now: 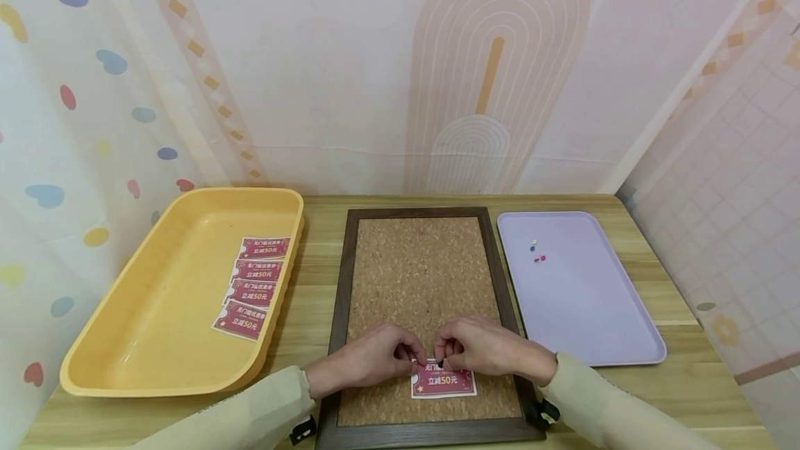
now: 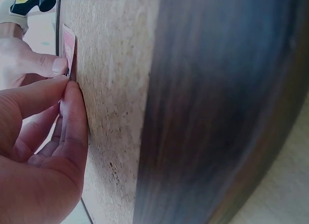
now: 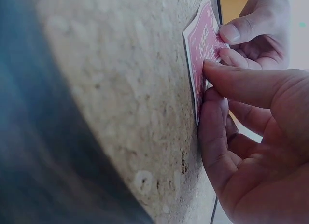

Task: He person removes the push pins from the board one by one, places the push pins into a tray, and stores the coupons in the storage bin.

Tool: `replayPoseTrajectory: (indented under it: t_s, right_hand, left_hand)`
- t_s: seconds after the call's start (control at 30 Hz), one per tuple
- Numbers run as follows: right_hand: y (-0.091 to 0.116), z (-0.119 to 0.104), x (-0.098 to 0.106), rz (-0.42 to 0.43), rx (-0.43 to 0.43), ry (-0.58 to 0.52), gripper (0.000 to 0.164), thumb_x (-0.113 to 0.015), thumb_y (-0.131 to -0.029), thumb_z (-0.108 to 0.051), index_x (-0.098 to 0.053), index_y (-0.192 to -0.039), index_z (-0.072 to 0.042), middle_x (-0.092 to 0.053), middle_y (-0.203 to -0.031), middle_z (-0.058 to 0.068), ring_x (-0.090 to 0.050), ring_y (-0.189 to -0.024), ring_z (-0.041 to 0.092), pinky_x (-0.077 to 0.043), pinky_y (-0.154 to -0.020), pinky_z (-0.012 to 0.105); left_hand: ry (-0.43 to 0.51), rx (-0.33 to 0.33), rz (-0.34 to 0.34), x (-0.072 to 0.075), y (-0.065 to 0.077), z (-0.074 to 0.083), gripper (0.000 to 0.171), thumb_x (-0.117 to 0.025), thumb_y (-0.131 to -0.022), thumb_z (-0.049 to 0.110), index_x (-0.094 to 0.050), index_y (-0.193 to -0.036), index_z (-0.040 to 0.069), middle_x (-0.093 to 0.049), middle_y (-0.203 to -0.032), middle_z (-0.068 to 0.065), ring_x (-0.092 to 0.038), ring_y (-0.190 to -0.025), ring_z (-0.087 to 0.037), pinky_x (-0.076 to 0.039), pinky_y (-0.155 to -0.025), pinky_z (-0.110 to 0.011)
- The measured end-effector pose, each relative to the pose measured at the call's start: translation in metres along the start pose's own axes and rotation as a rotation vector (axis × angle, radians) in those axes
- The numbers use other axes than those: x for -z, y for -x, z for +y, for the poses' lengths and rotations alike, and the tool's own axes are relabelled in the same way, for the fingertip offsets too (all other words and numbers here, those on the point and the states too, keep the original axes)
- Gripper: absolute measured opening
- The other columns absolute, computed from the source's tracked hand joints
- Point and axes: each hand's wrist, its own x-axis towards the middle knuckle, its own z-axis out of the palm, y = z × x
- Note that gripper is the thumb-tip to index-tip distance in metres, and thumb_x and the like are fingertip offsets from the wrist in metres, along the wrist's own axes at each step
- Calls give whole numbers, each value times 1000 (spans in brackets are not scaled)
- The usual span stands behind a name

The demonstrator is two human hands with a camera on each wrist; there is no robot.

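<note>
A red-and-white paper coupon (image 1: 444,383) lies low on the framed corkboard (image 1: 425,276), with both hands at its upper edge. My left hand (image 1: 380,354) pinches the coupon's upper left part between thumb and forefinger. Beside it, my right hand (image 1: 480,346) pinches a small black thumbtack (image 1: 440,364) at the coupon's top middle; the fingers hide most of it. In the right wrist view the coupon (image 3: 205,45) bends slightly, one corner lifted off the cork. The left wrist view shows the fingertips of both hands nearly meeting at its edge.
To the left stands a deep yellow tray (image 1: 156,283) with several matching coupons (image 1: 255,290) along its right side. A shallow lilac tray (image 1: 587,297) right of the board holds several small coloured thumbtacks (image 1: 542,257). Patterned curtains hang behind the wooden table (image 1: 319,255).
</note>
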Motion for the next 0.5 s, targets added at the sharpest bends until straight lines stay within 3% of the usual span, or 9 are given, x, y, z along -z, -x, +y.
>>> replayPoseTrajectory:
  t_s: [0.5]
  right_hand:
    - [0,1,1,-17,9,-6,18,-77,-88,-4,-71,-92,-21,-56,-82,-16,-52,-74,-1,-45,-72,24]
  left_hand:
    - [12,4,-1,-1,-1,-2,12,-79,-89,1,-78,-90,12,-71,-81,9,-58,-70,4,-50,-65,-20]
